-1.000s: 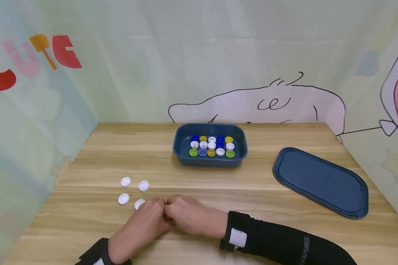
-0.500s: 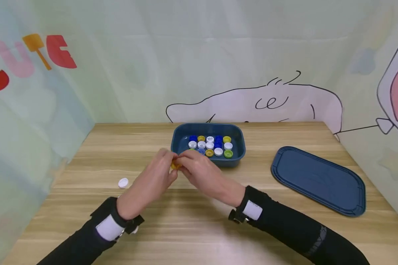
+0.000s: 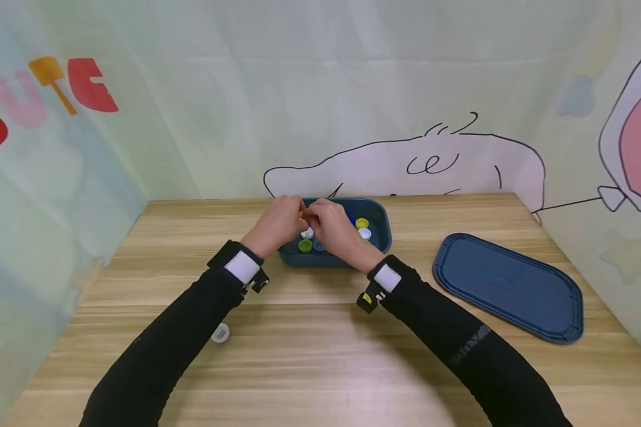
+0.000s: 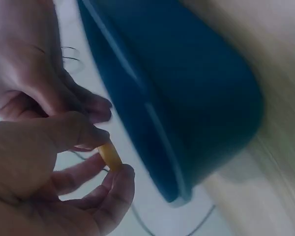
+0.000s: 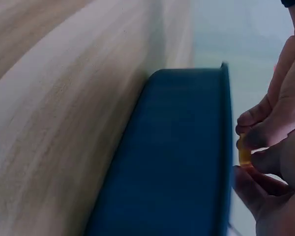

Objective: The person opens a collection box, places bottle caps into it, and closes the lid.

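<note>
Both hands meet above the blue tray [image 3: 380, 214] at the table's far middle. My left hand [image 3: 292, 218] pinches a small yellow cap [image 3: 301, 215] between thumb and curled fingers; the left wrist view shows that cap [image 4: 109, 155] edge-on beside the tray's wall [image 4: 196, 98]. My right hand [image 3: 314, 222] is pressed close against the left, its curled fingertips also on the cap [image 5: 244, 152]. Several caps lie in the tray, among them a green cap [image 3: 305, 245] and a white cap [image 3: 364, 233]; the hands hide most of them.
The tray's blue lid [image 3: 507, 287] lies flat on the table to the right. One white cap [image 3: 221, 333] shows on the wood beside my left forearm. Printed curtain walls close in the table at the back and both sides.
Both hands moved together from the table's near left up and away to above the tray, carrying a yellow cap. The white caps on the table are now mostly hidden by my left arm.
</note>
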`<state>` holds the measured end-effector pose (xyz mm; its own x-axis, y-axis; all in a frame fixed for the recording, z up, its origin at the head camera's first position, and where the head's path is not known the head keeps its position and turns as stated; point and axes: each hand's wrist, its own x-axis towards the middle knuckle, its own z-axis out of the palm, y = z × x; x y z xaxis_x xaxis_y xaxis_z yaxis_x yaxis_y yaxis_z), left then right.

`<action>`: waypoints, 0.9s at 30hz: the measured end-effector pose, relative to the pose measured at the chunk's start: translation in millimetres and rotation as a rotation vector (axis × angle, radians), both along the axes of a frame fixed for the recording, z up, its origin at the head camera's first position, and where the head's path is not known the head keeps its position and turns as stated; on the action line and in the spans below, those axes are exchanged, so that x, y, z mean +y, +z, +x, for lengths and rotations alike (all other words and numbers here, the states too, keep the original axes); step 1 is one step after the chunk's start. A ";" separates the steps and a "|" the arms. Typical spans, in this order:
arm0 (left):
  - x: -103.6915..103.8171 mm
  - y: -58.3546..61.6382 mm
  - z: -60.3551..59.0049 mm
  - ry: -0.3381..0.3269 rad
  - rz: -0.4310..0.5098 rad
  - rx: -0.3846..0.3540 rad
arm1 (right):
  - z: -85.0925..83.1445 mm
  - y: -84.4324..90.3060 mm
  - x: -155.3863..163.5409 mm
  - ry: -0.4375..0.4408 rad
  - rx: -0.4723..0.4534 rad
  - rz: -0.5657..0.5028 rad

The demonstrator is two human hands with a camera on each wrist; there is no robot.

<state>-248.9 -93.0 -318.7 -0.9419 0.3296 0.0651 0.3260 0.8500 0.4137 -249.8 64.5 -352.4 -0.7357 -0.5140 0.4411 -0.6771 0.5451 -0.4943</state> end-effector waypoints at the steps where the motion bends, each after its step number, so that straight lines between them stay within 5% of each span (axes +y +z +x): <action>1: 2.1 -3.4 -5.6 -0.005 -0.032 0.010 | -3.4 -2.3 0.9 -0.006 -0.013 0.013; 8: 15.3 -29.5 -31.4 0.018 -0.213 0.035 | -19.7 -14.0 5.1 0.007 -0.082 0.162; 17: 20.2 -49.9 -37.4 0.105 -0.401 0.106 | -22.5 -24.3 2.2 0.035 -0.108 0.244; 18: 18.1 -58.6 -43.1 0.118 -0.410 0.132 | -22.6 -24.9 1.9 0.034 -0.104 0.243; 24: 20.5 -67.6 -49.6 0.185 -0.383 0.085 | -24.4 -24.4 2.4 0.031 -0.098 0.257; 27: 25.1 -61.9 -45.8 0.197 -0.358 0.063 | -25.3 -23.0 3.2 0.032 -0.095 0.283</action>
<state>-294.6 -67.9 -380.7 -0.9871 0.1554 0.0386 0.1577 0.9853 0.0652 -275.1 67.8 -375.4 -0.7486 -0.6301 0.2064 -0.6538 0.6498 -0.3876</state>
